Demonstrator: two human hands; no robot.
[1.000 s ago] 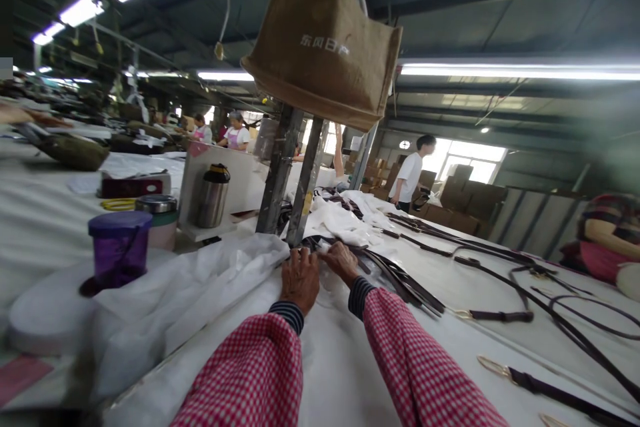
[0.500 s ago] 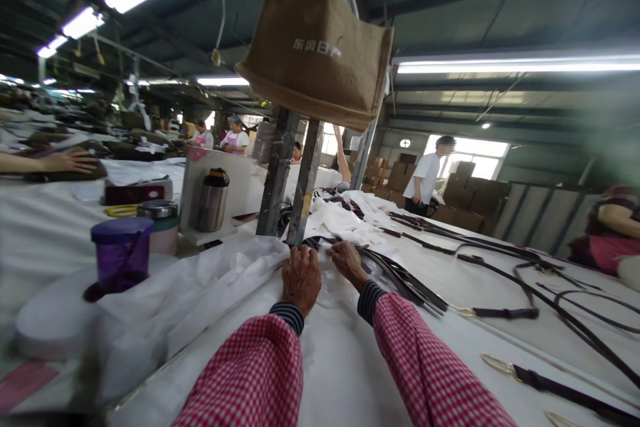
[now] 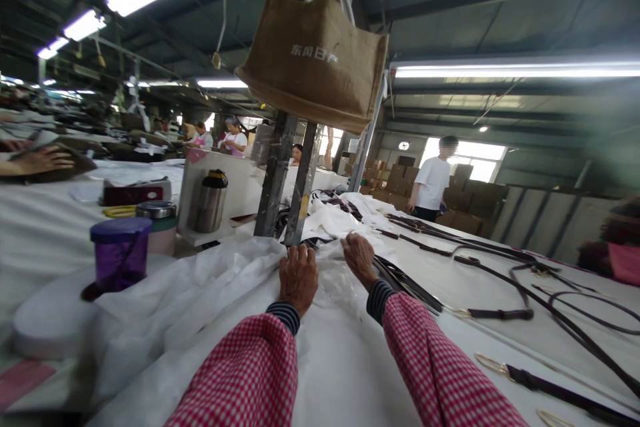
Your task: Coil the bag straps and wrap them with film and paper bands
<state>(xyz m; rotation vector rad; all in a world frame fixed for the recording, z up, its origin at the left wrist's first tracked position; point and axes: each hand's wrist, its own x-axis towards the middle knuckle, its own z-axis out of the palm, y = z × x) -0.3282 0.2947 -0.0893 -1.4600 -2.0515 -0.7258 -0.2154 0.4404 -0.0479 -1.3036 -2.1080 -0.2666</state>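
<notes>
A thin, whitish, crumpled plastic sheet (image 3: 200, 290) lies across the table in front of me. My left hand (image 3: 299, 280) is closed, its fingers curled down into the sheet near the foot of a metal post (image 3: 301, 210). To its right, my right hand (image 3: 359, 259) pinches a gathered part of the same sheet, which stretches between the two hands. Its fingertips are partly hidden. Dark leather straps (image 3: 407, 283) lie just beside my right wrist, and white cloth (image 3: 333, 221) is heaped beyond both hands.
A brown bag (image 3: 315, 60) hangs from the post above. On the left stand a purple cup (image 3: 120, 257) and a steel flask (image 3: 213, 203). Belts (image 3: 550, 387) with buckles cover the right side. A co-worker's hand (image 3: 43, 161) is at far left; a person (image 3: 433, 180) stands beyond the table.
My right hand has moved right and slightly up, drawing the plastic sheet with it. My left hand has stayed nearly in place. The co-worker's hand at left has shifted further left.
</notes>
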